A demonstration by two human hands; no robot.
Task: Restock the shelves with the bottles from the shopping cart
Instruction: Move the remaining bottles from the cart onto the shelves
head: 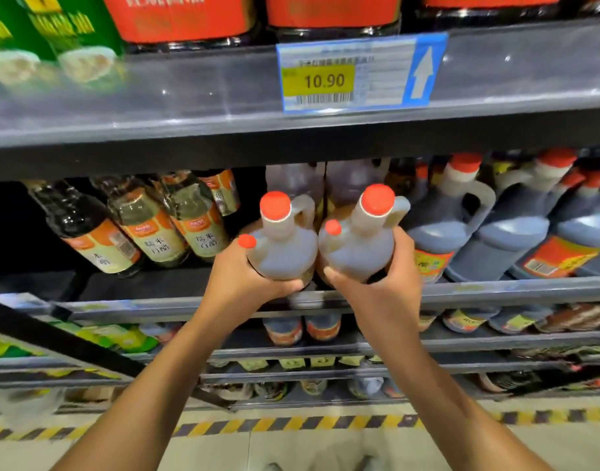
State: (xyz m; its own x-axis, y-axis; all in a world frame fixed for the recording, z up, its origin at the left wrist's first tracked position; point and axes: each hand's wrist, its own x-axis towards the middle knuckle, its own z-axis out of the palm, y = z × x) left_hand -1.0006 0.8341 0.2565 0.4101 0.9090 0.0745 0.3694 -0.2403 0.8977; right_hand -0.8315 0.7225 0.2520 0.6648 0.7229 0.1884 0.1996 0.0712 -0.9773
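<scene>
Now both hands are at the shelf edge [495,290]. Left hand [239,278] wraps its grip round one red-capped jug [285,246]; right hand [380,283] clasps the neighbouring jug [359,246], the two touching.

The shelf [128,283] bears small bottles [149,229] left; dark jugs [516,232] right.

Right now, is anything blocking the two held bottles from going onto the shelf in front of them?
Partly. The left hand and right hand each grip a red-capped bottle, left bottle and right bottle, at the shelf edge. Two similar jugs already stand directly behind them, so the depth left is unclear.
</scene>
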